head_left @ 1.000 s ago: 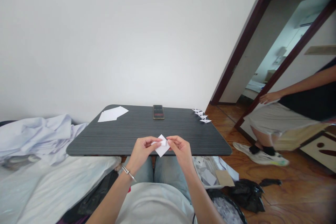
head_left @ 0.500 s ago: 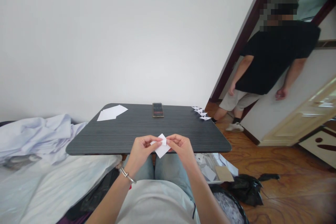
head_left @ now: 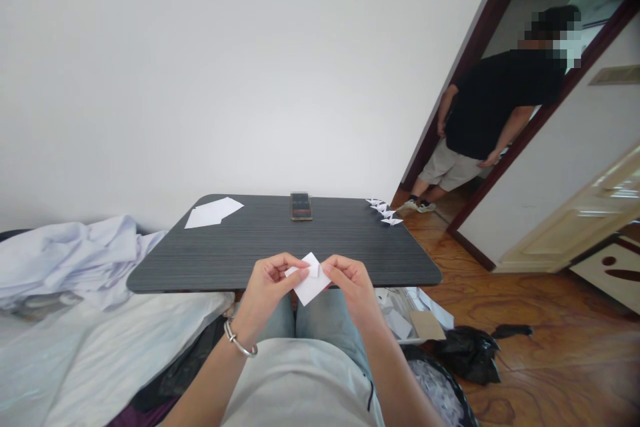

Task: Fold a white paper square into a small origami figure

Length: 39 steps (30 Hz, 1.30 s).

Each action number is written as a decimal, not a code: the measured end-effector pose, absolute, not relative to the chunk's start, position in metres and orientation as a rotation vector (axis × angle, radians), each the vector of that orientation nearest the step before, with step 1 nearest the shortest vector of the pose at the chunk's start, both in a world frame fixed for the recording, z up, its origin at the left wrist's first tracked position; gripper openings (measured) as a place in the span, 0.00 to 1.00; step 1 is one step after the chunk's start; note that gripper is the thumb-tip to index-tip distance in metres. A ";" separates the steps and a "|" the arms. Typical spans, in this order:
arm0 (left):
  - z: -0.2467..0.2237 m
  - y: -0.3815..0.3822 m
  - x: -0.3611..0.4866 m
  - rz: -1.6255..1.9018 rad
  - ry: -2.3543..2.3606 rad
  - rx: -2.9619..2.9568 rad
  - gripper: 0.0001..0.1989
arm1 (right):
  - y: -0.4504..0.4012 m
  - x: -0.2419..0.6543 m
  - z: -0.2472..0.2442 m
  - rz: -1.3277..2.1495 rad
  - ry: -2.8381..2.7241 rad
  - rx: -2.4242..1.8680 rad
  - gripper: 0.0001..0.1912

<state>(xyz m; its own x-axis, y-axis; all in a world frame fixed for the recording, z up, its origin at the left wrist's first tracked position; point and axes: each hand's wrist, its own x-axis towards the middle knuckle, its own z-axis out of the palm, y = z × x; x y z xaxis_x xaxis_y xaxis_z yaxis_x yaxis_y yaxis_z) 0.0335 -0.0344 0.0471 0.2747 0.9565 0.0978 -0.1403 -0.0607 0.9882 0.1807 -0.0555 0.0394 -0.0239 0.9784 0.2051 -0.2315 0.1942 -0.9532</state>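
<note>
A small folded square of white paper (head_left: 311,283) is pinched between my left hand (head_left: 273,288) and my right hand (head_left: 353,287), just over the near edge of a dark grey table (head_left: 320,240). A small flap shows at its top. A metal bangle (head_left: 237,340) circles my left wrist. Farther off on the table are loose white paper sheets (head_left: 213,213), a dark phone (head_left: 301,206) and a row of small folded paper figures (head_left: 384,211) at the far right corner.
A person in a black shirt (head_left: 500,103) stands in the doorway at the right, beyond a cream door (head_left: 575,227). Rumpled white bedding (head_left: 90,293) lies to my left. A black plastic bag (head_left: 470,355) and paper scraps (head_left: 397,323) sit low on the wooden floor at right.
The person has moved from near the table's right side back into the doorway. My hands have shifted the folded paper slightly, and the view has tilted a little.
</note>
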 end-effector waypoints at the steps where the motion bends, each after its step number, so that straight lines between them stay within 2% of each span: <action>1: 0.048 -0.035 0.034 1.122 0.874 1.283 0.07 | -0.056 0.181 0.040 1.213 -1.159 -0.856 0.13; 5: 0.052 -0.039 0.035 1.171 0.901 1.261 0.08 | -0.059 0.182 0.039 1.301 -1.153 -0.758 0.18; 11: 0.056 -0.044 0.034 1.232 0.885 1.272 0.06 | -0.064 0.184 0.037 1.328 -1.185 -0.696 0.09; 39: 0.053 -0.045 0.035 1.308 0.926 1.403 0.05 | -0.071 0.182 0.041 1.324 -1.209 -0.714 0.08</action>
<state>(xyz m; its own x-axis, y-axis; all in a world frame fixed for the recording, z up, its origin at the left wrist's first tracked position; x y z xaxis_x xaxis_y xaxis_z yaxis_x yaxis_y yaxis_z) 0.0354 -0.0454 0.0534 0.1338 0.9588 0.2506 -0.0823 -0.2413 0.9670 0.1824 -0.0713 0.0409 -0.1666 0.9555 0.2434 -0.3293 0.1787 -0.9271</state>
